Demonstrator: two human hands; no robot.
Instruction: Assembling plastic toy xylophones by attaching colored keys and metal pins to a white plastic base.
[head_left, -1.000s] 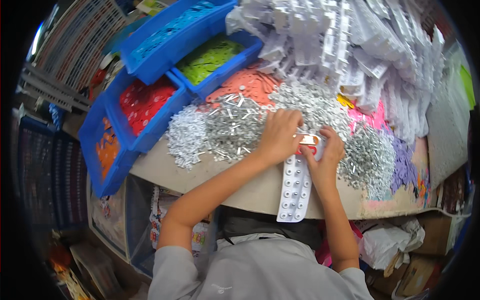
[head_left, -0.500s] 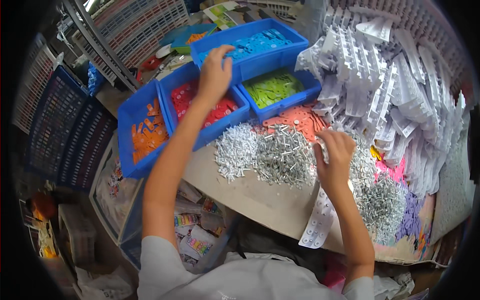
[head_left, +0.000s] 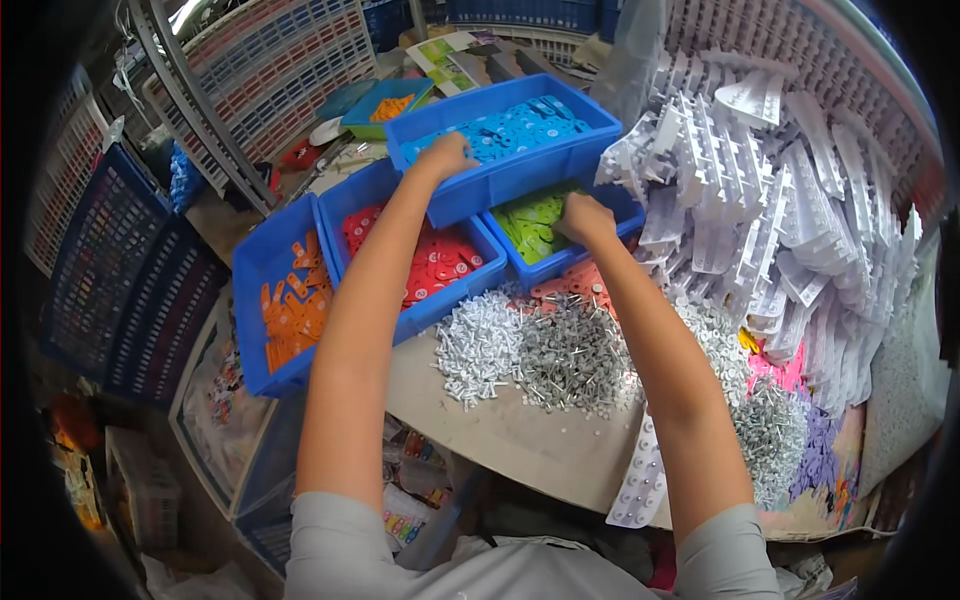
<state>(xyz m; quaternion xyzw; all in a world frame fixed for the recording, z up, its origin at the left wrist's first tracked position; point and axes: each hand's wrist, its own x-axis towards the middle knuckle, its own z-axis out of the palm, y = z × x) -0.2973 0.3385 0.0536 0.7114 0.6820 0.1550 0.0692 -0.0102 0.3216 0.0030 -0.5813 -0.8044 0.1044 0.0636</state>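
My left hand (head_left: 447, 157) reaches over the near-left rim of the raised blue bin (head_left: 535, 168), with its fingers curled down at the flat light-blue plastic pieces (head_left: 530, 130). My right hand (head_left: 585, 218) is in the lower blue bin of lime-green pieces (head_left: 530, 225), closed, its fingertips at the right side of the pile. Whatever either hand pinches is hidden by its fingers. Below my right forearm lies a white plastic strip (head_left: 642, 475) with rows of round studs, partly covered by the arm.
Red pieces (head_left: 440, 265) and orange pieces (head_left: 295, 310) fill bins on the left. Piles of white pegs (head_left: 475, 345) and metal rivets (head_left: 570, 350) lie on the table (head_left: 490, 440). White moulded strips (head_left: 740, 190) are heaped at the right, near purple pieces (head_left: 818, 450).
My right hand has moved up and away from the strip and rivet piles into the green bin. My left hand has curled down at the blue pieces. The view has shifted slightly.
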